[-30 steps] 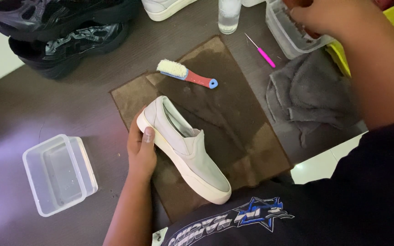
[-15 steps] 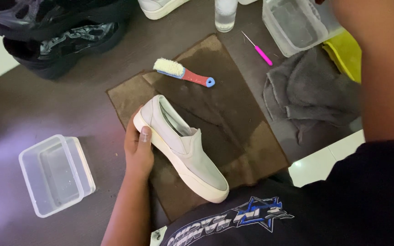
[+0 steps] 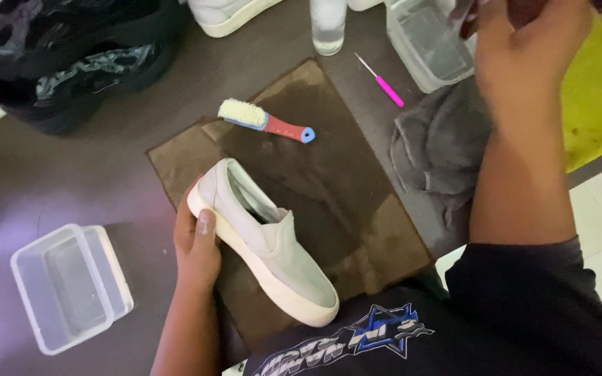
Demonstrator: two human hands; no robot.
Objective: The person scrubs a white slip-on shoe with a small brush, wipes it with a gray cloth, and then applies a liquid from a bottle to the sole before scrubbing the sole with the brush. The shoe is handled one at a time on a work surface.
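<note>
– Down on the brown mat (image 3: 329, 167), the grey slip-on shoe (image 3: 266, 244) lies on its side, sole edge to the left hand (image 3: 196, 240). The fingers are wrapped round the heel end with the thumb pressed on the rim
– And the right hand (image 3: 524, 49)?
– Up by the clear container (image 3: 426, 45), above the grey cloth (image 3: 440, 139). The fingers are curled, perhaps on something dark at the frame edge. I can't tell what, or how tightly
– So what step is this?
– Looks like steadying the shoe while the other hand fetches. The brush (image 3: 263, 122) lies untouched on the mat, well apart from both hands
– What would the next move need?
– A firm heel grip, and the right hand brought down over the upper without knocking the glass (image 3: 327, 24)
</note>
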